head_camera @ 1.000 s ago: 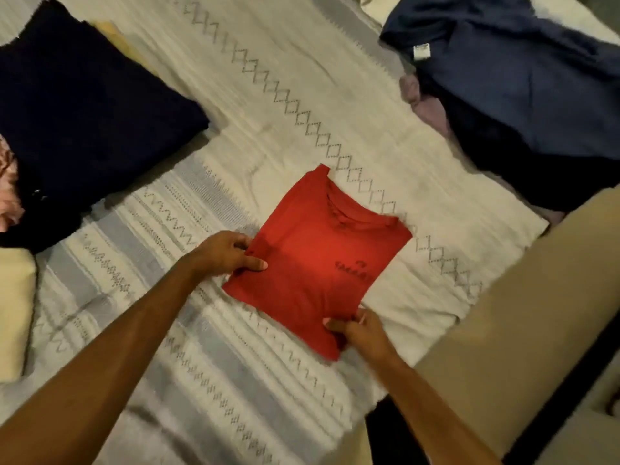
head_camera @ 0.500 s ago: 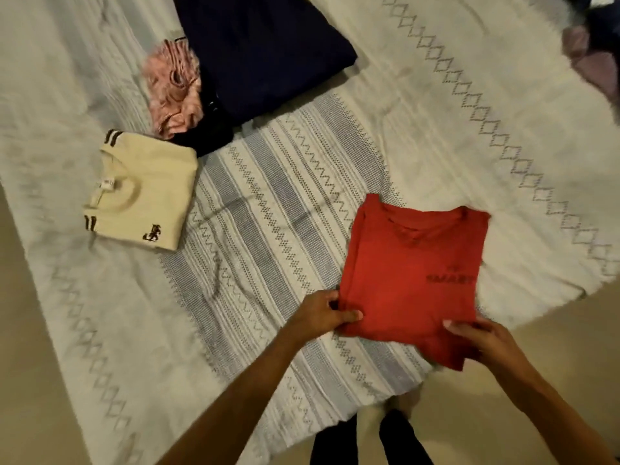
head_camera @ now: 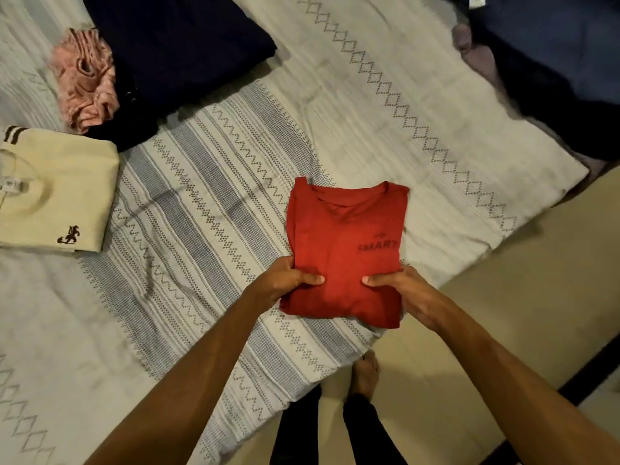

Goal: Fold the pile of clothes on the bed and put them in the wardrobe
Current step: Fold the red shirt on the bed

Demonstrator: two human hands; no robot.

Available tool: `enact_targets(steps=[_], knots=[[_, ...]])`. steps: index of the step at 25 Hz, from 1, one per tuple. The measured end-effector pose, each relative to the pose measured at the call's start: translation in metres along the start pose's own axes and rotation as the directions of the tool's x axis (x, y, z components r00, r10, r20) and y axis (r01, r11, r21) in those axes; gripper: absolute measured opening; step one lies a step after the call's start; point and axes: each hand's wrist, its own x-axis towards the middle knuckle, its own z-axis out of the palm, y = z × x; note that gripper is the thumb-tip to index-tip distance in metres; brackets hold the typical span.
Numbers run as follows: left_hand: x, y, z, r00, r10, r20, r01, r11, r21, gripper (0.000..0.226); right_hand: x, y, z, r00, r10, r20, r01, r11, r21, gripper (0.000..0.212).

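Observation:
A folded red T-shirt [head_camera: 345, 236] with dark lettering lies near the bed's front corner, its near edge over the bed's rim. My left hand [head_camera: 285, 280] grips its lower left side, thumb on top. My right hand [head_camera: 399, 286] grips its lower right side the same way. A folded cream sweater [head_camera: 57, 196] lies at the left. Behind it sit a crumpled pink garment [head_camera: 85, 82] and a folded dark navy garment [head_camera: 181, 45]. An unfolded heap of blue and dark clothes [head_camera: 557, 68] is at the top right.
The bed carries a white cover [head_camera: 208, 182] with grey woven bands. Beige floor [head_camera: 520, 280] runs along the right and bottom. My legs and a bare foot [head_camera: 364, 374] stand at the bed's corner. A dark strip crosses the floor at lower right.
Both hands slid inward along the red shirt's near edge and now hold it closer together. The shirt has turned square to me, and the view swung left, then back a little.

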Motion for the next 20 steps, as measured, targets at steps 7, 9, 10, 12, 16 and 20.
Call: enact_targets(steps=[7, 9, 10, 12, 16, 20], knots=[[-0.001, 0.015, 0.002, 0.999, 0.007, 0.050, -0.007, 1.000, -0.007, 0.072, 0.017, -0.008, -0.011, 1.000, -0.008, -0.014, 0.008, 0.999, 0.040, 0.052], [-0.007, 0.019, 0.002, 0.999, 0.026, 0.046, -0.026, 1.000, 0.012, 0.065, 0.017, -0.009, -0.018, 0.998, 0.014, 0.067, -0.013, 1.000, -0.009, 0.056], [-0.011, 0.018, 0.001, 0.998, 0.045, 0.039, -0.046, 0.999, 0.016, 0.062, 0.015, -0.008, -0.022, 0.996, 0.008, 0.094, -0.005, 0.999, -0.033, 0.057], [-0.021, 0.013, -0.004, 0.996, 0.080, 0.026, -0.080, 0.997, 0.014, 0.061, 0.007, -0.005, -0.030, 0.995, -0.029, 0.093, 0.037, 0.996, -0.083, 0.058], [-0.040, -0.007, -0.009, 0.993, 0.114, 0.037, -0.115, 0.993, 0.040, 0.074, -0.020, 0.013, -0.041, 0.991, -0.103, 0.089, 0.116, 0.982, -0.146, 0.051], [-0.050, -0.021, -0.006, 0.989, 0.132, 0.067, -0.135, 0.990, 0.041, 0.079, -0.036, 0.033, -0.040, 0.991, -0.114, 0.075, 0.123, 0.985, -0.119, 0.048]])
